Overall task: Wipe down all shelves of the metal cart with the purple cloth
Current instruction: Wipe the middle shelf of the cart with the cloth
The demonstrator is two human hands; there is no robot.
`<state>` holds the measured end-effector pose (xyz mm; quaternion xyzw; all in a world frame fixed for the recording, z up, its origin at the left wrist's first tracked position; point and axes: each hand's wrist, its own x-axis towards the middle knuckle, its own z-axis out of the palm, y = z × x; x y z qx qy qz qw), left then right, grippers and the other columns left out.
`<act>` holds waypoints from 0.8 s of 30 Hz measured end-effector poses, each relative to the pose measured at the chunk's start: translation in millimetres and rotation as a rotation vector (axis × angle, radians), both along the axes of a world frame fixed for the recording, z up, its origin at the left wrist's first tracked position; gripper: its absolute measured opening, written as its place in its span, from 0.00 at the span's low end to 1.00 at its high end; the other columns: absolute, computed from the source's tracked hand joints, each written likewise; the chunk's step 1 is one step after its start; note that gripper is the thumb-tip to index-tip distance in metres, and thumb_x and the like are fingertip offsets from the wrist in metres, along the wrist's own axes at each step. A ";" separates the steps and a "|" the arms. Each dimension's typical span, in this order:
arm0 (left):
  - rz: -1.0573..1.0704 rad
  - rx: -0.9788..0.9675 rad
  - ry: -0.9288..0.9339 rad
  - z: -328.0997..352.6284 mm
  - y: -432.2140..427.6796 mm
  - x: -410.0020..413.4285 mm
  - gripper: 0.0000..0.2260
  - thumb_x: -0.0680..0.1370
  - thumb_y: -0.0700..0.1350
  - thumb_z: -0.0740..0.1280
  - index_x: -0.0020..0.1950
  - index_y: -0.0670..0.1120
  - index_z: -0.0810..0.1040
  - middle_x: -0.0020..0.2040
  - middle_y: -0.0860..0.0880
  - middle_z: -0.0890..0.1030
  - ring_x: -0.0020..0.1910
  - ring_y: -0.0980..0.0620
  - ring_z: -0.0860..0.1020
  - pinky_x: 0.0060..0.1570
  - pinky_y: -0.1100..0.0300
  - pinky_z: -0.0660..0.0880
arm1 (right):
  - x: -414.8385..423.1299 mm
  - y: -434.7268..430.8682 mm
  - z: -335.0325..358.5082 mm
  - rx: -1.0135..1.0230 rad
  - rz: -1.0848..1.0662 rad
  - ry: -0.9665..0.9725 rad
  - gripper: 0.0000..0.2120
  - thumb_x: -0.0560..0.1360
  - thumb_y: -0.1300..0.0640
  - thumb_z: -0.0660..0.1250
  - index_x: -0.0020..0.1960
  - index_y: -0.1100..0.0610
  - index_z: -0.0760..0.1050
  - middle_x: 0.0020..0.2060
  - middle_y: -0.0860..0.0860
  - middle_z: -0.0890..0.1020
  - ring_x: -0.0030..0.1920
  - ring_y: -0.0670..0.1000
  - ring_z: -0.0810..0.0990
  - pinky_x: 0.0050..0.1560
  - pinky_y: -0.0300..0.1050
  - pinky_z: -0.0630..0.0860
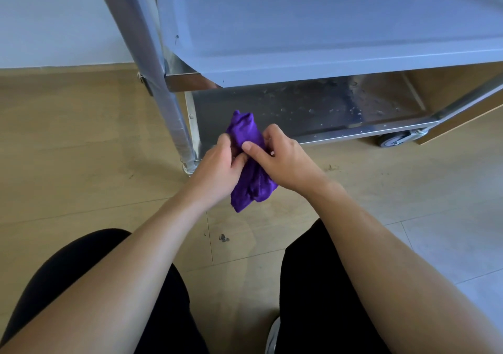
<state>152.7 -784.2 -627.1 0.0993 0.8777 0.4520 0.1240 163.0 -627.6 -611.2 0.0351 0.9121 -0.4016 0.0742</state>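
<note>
Two bare hands [217, 168] [285, 160] are counted around one crumpled purple cloth [250, 168], with two metal cart shelves [313, 26] [313, 105] and one grey caster wheel [393, 139] seen beyond them.

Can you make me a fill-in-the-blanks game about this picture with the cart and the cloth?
1. The cloth held by both hands is coloured ____.
2. Water droplets sit on the cart's ____ shelf.
3. One wheel shows under the cart on the picture's ____ side.
4. The left hand and right hand hold the cloth over the ____.

Missing words: purple; bottom; right; floor
</note>
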 end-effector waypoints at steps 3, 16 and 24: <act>0.074 -0.037 0.017 -5.3 -3.1 -4.3 0.06 0.81 0.46 0.61 0.55 0.45 0.69 0.46 0.49 0.79 0.45 0.49 0.77 0.42 0.55 0.71 | -5.1 5.1 -2.9 0.020 -0.109 0.057 0.14 0.79 0.50 0.62 0.40 0.55 0.64 0.30 0.47 0.72 0.29 0.45 0.69 0.28 0.32 0.67; 0.138 0.014 0.157 0.6 -6.2 -1.0 0.03 0.82 0.45 0.58 0.53 0.47 0.65 0.39 0.48 0.78 0.37 0.53 0.76 0.35 0.52 0.71 | -1.4 6.8 -0.7 -0.181 0.014 -0.049 0.26 0.76 0.52 0.69 0.71 0.46 0.64 0.59 0.44 0.78 0.56 0.44 0.78 0.55 0.38 0.76; 0.188 0.108 0.153 6.9 -11.6 -2.3 0.12 0.83 0.42 0.54 0.61 0.58 0.65 0.38 0.55 0.76 0.31 0.51 0.73 0.32 0.52 0.70 | -7.7 6.0 -3.0 -0.162 -0.160 -0.058 0.14 0.80 0.50 0.63 0.63 0.53 0.72 0.51 0.47 0.79 0.51 0.48 0.78 0.47 0.40 0.73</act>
